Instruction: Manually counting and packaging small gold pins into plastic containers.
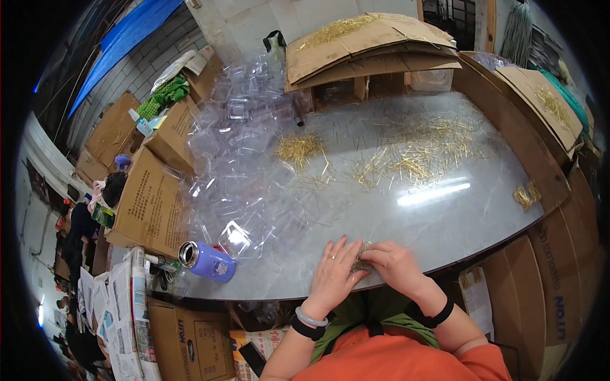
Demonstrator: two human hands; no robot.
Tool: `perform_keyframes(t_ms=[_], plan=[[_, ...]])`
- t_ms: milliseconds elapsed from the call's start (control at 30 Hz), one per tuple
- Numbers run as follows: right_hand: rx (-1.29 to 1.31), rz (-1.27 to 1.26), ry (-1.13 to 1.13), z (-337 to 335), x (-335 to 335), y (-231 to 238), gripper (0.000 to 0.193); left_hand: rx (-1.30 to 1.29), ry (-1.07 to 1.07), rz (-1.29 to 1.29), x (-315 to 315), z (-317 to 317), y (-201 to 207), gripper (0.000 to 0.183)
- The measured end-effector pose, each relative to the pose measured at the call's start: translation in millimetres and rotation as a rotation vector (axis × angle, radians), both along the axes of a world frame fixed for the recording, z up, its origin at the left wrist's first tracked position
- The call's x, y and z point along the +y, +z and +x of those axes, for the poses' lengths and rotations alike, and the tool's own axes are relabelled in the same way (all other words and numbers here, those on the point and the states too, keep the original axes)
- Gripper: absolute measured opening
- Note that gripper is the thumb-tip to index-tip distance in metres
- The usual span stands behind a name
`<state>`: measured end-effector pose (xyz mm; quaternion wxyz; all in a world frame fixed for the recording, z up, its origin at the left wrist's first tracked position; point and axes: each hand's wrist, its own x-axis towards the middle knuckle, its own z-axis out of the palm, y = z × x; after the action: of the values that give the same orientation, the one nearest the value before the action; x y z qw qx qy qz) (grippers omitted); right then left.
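Note:
At the table's near edge my two hands meet around a small bundle of thin wire pins, partly covered by fingers. My left hand has its fingers stretched forward along the bundle's left side, the thumb closing on it from the near side. On the right side, my right hand curls its fingertips onto the same bundle. Farther off lies a small heap of gold wire pins. A wider loose spread of gold pins covers the table's right half. Their exact kind is too small to make out.
Clear plastic boxes are piled along the table's left side. An uncapped purple flask stands tilted in view near the front left. Small gold bundles lie at the right edge. Cardboard covers the back, and a cardboard wall borders the right.

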<state>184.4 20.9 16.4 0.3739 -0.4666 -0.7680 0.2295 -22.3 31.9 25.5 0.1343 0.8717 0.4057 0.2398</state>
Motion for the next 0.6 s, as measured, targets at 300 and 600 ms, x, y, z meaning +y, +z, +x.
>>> perform_keyframes(t_ms=[300,600], plan=[[-0.266,0.122,0.216,9,18,30,0.056,-0.161,-0.032,-0.082,2,-8,-4,0.124],[-0.174,0.143,-0.021,-13,17,-4,0.032,-0.476,-0.11,-0.412,5,-23,3,0.118]])
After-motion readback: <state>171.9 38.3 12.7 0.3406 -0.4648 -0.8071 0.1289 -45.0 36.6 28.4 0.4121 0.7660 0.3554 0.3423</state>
